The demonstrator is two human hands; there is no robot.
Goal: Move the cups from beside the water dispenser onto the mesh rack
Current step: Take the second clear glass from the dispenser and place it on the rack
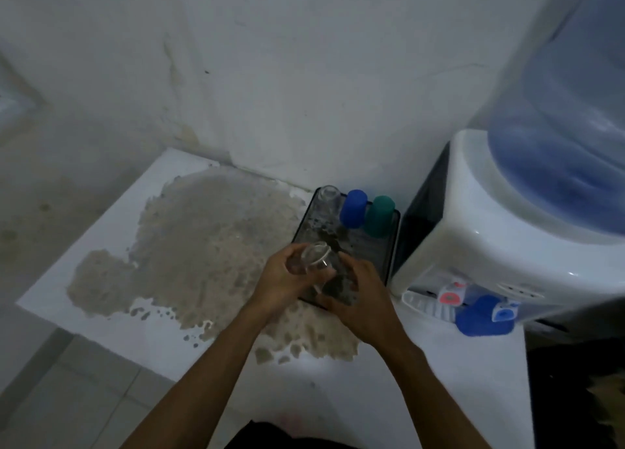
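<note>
The left hand (282, 279) is wrapping its fingers around a clear glass cup (313, 257), tilting it on its side over the near end of the black mesh rack (389, 245), probably to turn it mouth-down for draining. The right hand (362, 296) is curling its fingers around what looks like a second clear glass at the rack's near edge. A clear tumbler (327, 200), blue cup (353, 208) and green cup (379, 215) are already sitting inverted at the far end, just beside the water dispenser (490, 218)
</note>
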